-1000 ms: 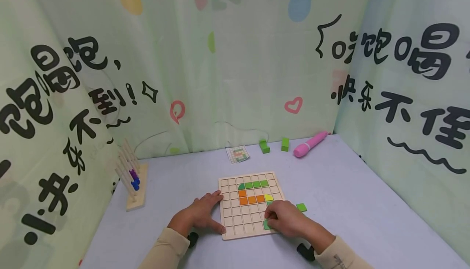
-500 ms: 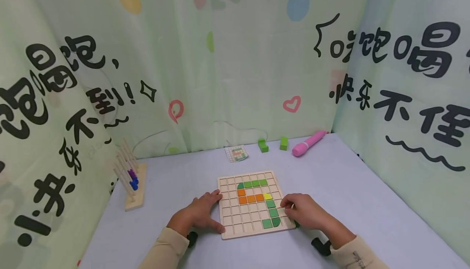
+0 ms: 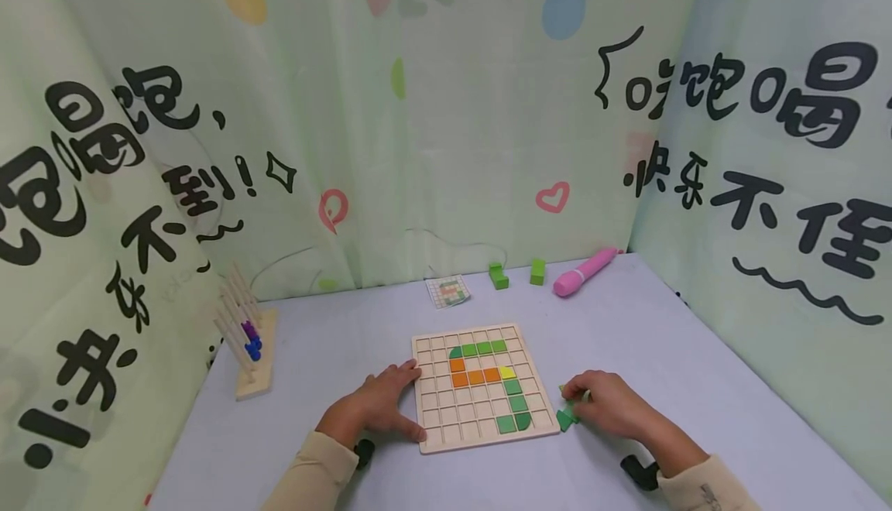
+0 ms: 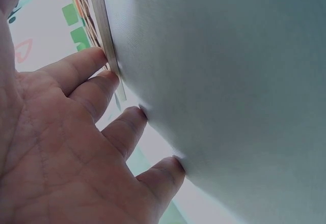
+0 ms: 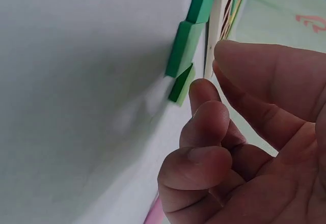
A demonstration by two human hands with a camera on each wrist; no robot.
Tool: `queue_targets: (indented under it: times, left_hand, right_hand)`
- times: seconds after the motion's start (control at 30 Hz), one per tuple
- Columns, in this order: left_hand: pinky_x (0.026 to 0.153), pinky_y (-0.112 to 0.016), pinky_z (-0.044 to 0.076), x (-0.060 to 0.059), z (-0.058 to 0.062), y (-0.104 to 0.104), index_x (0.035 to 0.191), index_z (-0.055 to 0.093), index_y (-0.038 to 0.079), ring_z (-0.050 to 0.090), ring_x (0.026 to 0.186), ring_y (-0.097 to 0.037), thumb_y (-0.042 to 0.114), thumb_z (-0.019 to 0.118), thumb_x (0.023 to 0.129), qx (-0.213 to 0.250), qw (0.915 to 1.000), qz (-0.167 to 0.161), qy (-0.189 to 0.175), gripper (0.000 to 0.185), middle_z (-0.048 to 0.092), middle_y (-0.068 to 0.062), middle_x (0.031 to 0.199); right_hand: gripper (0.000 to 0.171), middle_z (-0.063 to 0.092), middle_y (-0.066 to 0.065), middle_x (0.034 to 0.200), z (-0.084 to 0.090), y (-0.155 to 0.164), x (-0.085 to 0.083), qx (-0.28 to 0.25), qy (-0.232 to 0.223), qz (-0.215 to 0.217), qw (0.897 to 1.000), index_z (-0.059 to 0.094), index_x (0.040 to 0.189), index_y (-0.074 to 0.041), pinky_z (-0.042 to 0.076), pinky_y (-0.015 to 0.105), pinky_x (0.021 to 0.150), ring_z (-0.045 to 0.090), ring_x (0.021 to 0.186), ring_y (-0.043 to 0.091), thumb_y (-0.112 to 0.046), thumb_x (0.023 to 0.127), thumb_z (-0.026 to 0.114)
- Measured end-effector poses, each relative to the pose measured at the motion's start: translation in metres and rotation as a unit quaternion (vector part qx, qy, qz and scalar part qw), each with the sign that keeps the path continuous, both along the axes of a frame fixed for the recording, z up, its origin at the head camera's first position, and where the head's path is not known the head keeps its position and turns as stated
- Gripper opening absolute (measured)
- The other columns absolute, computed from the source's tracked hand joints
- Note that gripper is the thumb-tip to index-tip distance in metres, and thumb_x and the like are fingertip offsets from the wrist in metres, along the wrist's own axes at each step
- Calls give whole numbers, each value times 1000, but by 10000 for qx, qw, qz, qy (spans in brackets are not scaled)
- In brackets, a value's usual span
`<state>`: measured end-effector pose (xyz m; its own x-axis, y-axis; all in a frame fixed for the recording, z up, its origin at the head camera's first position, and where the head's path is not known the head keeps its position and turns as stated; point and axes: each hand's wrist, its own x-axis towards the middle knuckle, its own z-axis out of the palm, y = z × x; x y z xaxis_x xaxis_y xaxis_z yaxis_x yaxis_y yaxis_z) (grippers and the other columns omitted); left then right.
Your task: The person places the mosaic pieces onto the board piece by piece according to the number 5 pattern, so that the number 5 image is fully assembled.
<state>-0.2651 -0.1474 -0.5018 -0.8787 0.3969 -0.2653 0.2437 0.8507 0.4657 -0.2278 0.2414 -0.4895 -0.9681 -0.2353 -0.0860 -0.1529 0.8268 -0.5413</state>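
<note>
A wooden grid board (image 3: 442, 435) lies on the table in the head view, with orange tiles (image 3: 476, 377), a yellow tile (image 3: 507, 372) and several green tiles (image 3: 517, 403) set in its cells in an S-like line. My left hand (image 3: 383, 404) rests at the board's left side, thumb and fingers spread; in the left wrist view two fingertips touch the board's edge (image 4: 106, 28). To the right of the board, my right hand (image 3: 609, 404) is at a few loose green tiles (image 3: 565, 420), partly covering them. In the right wrist view its thumb stands apart from the loosely bent fingers, beside these green blocks (image 5: 184, 48).
Behind the board lie a small pattern card (image 3: 448, 291), two green blocks (image 3: 537, 272) and a pink pen-shaped object (image 3: 587, 272). At the left stands a wooden peg rack (image 3: 256, 382) with blue and purple beads. Printed curtains (image 3: 446, 139) enclose the table (image 3: 334, 325).
My right hand has moved from over the board's lower right rightward to the loose green tiles, uncovering the green tiles in the board. My left hand has stayed in place.
</note>
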Motion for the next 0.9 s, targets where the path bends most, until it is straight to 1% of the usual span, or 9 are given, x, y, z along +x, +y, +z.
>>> queue_targets:
  times: [0.13, 0.33, 0.43, 0.53, 0.67, 0.73, 0.9]
  left_hand:
    - [123, -67, 24, 0, 0, 0, 158, 43, 11, 26, 157, -39, 48, 95, 71, -26, 10000, 25, -9, 107, 31, -5, 170]
    - [124, -67, 23, 0, -1, 0, 158, 43, 12, 25, 157, -39, 47, 95, 71, -15, 10000, 48, -23, 107, 31, -4, 171]
    - [124, -68, 24, 0, -1, 1, 158, 43, 13, 25, 157, -39, 47, 95, 71, -12, 10000, 76, -33, 107, 31, -3, 171]
    - [123, -68, 24, 0, -2, 2, 158, 43, 13, 25, 158, -38, 47, 95, 70, -29, 9999, 114, -14, 107, 31, -2, 170]
    - [124, -68, 23, 0, -2, 1, 158, 44, 13, 25, 158, -38, 48, 95, 70, -30, 9999, 112, 11, 108, 31, -2, 170]
    - [124, -68, 23, -1, -3, 1, 158, 44, 13, 25, 158, -39, 48, 95, 70, -27, 9999, 98, 10, 108, 31, -3, 170]
    - [124, -68, 22, -1, -3, 1, 158, 44, 13, 25, 158, -39, 48, 95, 70, -11, 9999, 100, -17, 108, 31, -3, 170]
  right_hand:
    - [22, 69, -1, 99, -3, 5, 0, 100, -69, -18, 9999, 78, 102, -11, 53, 36, 79, 59, 90, 15, 0, 84, 75]
    - [26, 67, 0, 97, -6, 8, 1, 306, -91, 87, 9995, 79, 106, -15, 52, 39, 81, 56, 89, 16, -1, 84, 75]
    - [25, 65, 0, 95, -8, 9, 1, 367, -67, 93, 9993, 78, 106, -14, 51, 39, 81, 55, 88, 16, -3, 84, 77]
    - [19, 62, 0, 91, -10, 9, -1, 353, -107, 8, 9993, 74, 100, -11, 50, 37, 78, 54, 86, 16, -4, 84, 79]
    - [19, 59, -1, 84, -10, 10, -1, 126, -209, -88, 9997, 65, 92, -11, 45, 29, 69, 52, 80, 16, -4, 84, 81]
    - [20, 57, 0, 80, -10, 12, -1, -60, -221, -55, 9997, 63, 90, -11, 42, 27, 65, 51, 77, 16, -5, 84, 81]
    - [15, 58, 0, 82, -8, 20, -2, -501, -222, -96, 9985, 64, 93, -10, 42, 25, 64, 52, 78, 16, -7, 87, 78]
